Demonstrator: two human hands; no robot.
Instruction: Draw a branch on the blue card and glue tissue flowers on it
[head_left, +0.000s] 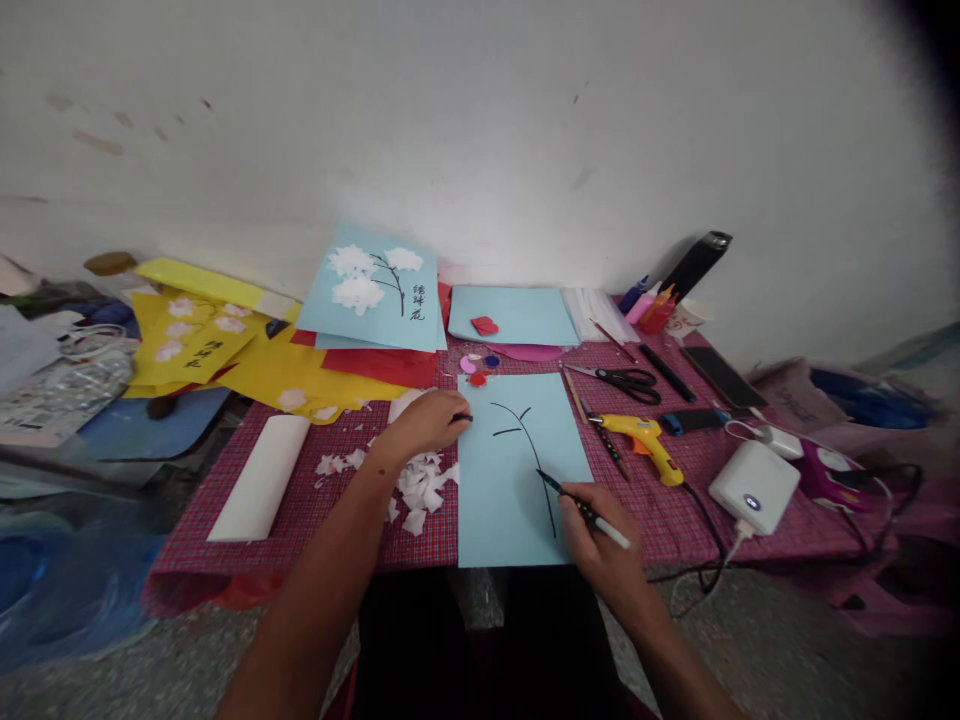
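Observation:
A light blue sheet (491, 510) lies in front of me, with a curved black branch line and short side strokes on it. My right hand (600, 535) grips a dark dotted brush with a white end, its tip touching the long line. Closed around a small black object, perhaps a pen cap, my left hand (431, 422) rests at the sheet's left edge. Torn white paper pieces (424, 485) lie below that hand. Behind, a blue picture (375, 290) with white blossoms, a black branch and written characters leans on other sheets.
Scissors (626, 382), a yellow glue gun (645, 445), a dotted pencil (615, 450) and a white power bank (754, 487) lie to the right. A folded white paper (262, 480) and yellow sheets (255, 365) are on the left. A black flask (694, 265) stands at back right.

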